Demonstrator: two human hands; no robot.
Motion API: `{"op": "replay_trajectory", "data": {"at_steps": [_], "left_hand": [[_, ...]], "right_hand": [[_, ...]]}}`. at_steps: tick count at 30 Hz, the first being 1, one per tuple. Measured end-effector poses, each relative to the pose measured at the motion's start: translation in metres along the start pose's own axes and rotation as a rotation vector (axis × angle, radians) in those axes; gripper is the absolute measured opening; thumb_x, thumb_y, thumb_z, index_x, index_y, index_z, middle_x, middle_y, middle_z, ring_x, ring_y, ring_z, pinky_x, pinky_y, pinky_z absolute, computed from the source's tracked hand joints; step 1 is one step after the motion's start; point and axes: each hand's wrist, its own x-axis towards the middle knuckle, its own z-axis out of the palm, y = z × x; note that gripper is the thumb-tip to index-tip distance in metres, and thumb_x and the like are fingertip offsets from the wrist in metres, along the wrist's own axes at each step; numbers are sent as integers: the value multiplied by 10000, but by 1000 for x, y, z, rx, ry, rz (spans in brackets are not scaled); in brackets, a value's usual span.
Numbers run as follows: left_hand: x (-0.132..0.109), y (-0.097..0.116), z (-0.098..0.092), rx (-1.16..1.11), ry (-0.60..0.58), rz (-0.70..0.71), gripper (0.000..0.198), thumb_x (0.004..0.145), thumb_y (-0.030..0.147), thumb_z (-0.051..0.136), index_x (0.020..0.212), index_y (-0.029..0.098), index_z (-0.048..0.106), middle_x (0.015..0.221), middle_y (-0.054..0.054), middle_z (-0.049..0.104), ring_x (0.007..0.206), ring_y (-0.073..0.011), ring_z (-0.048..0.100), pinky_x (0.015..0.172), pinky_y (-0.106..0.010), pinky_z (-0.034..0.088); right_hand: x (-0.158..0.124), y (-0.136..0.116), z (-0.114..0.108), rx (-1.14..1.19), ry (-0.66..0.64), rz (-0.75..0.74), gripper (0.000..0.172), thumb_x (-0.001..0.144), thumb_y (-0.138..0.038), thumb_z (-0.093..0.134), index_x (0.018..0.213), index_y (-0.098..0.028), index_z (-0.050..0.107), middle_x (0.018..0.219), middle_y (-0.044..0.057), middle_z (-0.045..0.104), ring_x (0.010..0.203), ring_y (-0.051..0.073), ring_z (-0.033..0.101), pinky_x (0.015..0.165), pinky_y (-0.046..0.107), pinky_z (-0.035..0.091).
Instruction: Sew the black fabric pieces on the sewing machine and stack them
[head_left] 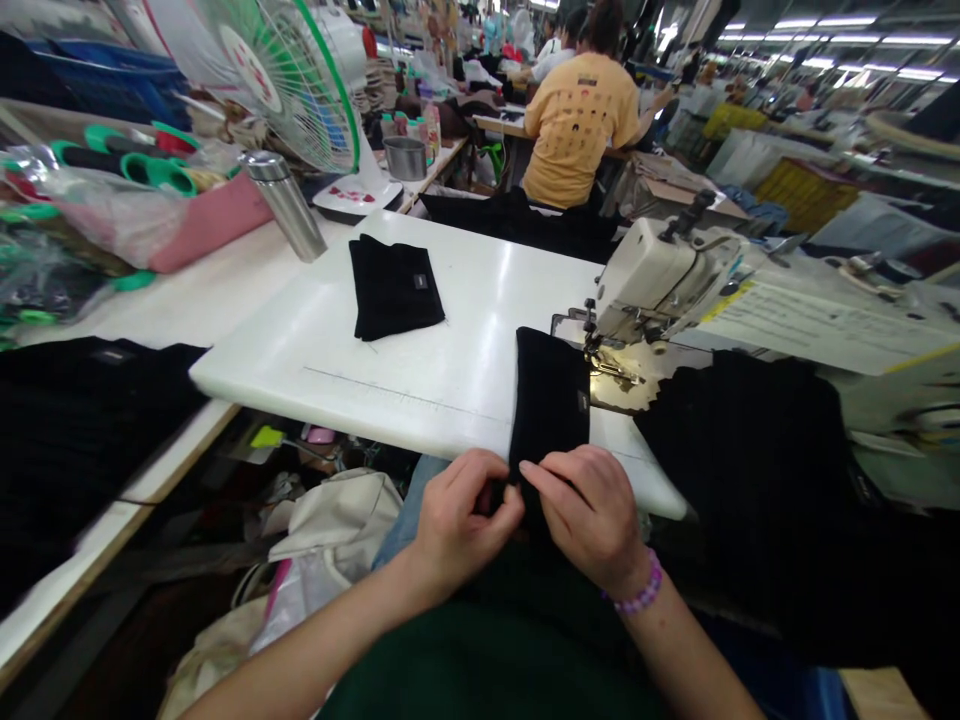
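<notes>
A black fabric piece (pixel 551 395) with a small label on its right edge lies on the white sewing table (pixel 457 400), its near end hanging over the front edge. My left hand (pixel 469 510) pinches the near left corner between thumb and fingers. Close beside it, my right hand (pixel 589 505) is closed on the same near edge, a beaded bracelet at its wrist. The sewing machine (pixel 652 280) stands just right of the fabric, its needle area lit. Farther back on the table lies a second black piece (pixel 394 290) with a label.
A steel flask (pixel 289 205) and a fan (pixel 292 90) stand at the back left. Bags with thread spools (pixel 142 170) lie at the left. Black cloth (pixel 750 440) is heaped right of the machine. A person in a yellow shirt (pixel 581 125) sits ahead.
</notes>
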Motion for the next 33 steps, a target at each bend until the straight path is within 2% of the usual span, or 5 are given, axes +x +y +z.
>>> {"op": "replay_trajectory", "data": {"at_steps": [13,23,26,29,33], "left_hand": [[-4,5,-2,-103,-3,-139,94,847,123,574,776,184,582,672,23,566,527,-82,464,502,-206,381],[5,13,-6,-672,-150,-893,315,749,448,735,680,152,656,639,-5,619,568,-109,534,497,-199,447],[3,10,-11,-700,-199,-980,339,723,471,763,691,140,697,513,38,504,457,-60,397,405,-156,285],[0,3,-14,-681,-191,-1039,373,714,495,776,716,126,718,450,76,377,424,-28,252,402,-150,147],[-7,-6,-9,-682,-180,-1117,435,674,549,796,720,126,704,422,94,337,419,-23,208,413,-155,119]], "right_hand": [[-2,-2,5,11,7,3,272,908,-44,564,1116,-176,678,878,68,680,837,190,606,811,373,516],[-4,-5,10,-17,20,16,240,904,-47,570,1086,-163,675,896,70,679,849,199,602,836,390,500],[-11,-2,9,-138,106,223,350,871,-19,526,1148,-192,650,1000,90,668,935,227,614,862,417,499],[-25,6,6,-150,196,599,356,809,-73,543,1136,-171,642,1023,116,652,933,252,625,812,419,519],[-42,9,2,421,136,1272,78,769,-241,608,834,-198,619,632,-6,595,539,152,549,536,292,479]]}}
